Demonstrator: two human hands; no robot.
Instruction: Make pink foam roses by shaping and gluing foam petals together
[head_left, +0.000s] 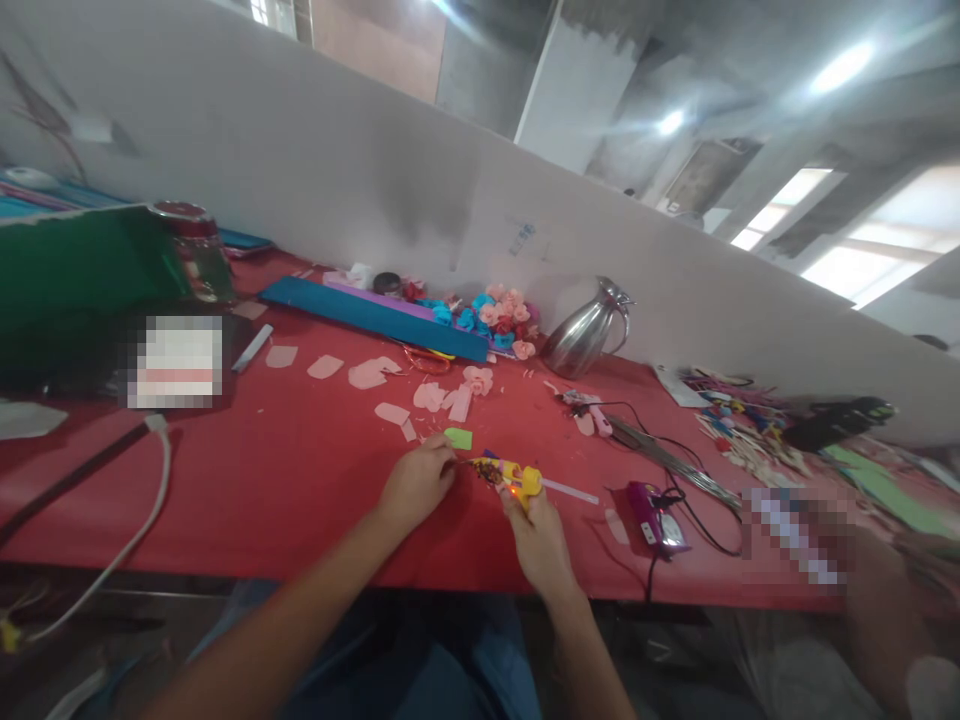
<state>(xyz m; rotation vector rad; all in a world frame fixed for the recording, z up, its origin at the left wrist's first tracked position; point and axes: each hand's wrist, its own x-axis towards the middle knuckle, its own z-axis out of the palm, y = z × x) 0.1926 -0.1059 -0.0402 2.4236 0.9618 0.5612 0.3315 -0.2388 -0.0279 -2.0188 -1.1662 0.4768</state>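
Note:
My right hand (pixel 541 540) is wrapped round a yellow hot glue gun (pixel 531 481) with a small orange light glowing on it. A pale glue stick (pixel 571 491) seems to come out of its back end. The gun's dark, stained front points left, toward my left hand (pixel 420 485). The fingers of that hand are pinched together close to the tip, and what they hold is too small to make out. Just beyond the fingertips lies a bright green paper piece (pixel 458 438). Pink paper petals (pixel 429 397) are scattered farther back on the red table (pixel 300 500).
A metal jug (pixel 589 332) stands by the wall, beside pink and blue paper flowers (pixel 506 312) and a long blue strip (pixel 375 318). At right are a purple power socket (pixel 657 518) with cables and a co-worker's arm (pixel 892 590). A lidded jar (pixel 196 252) is at left.

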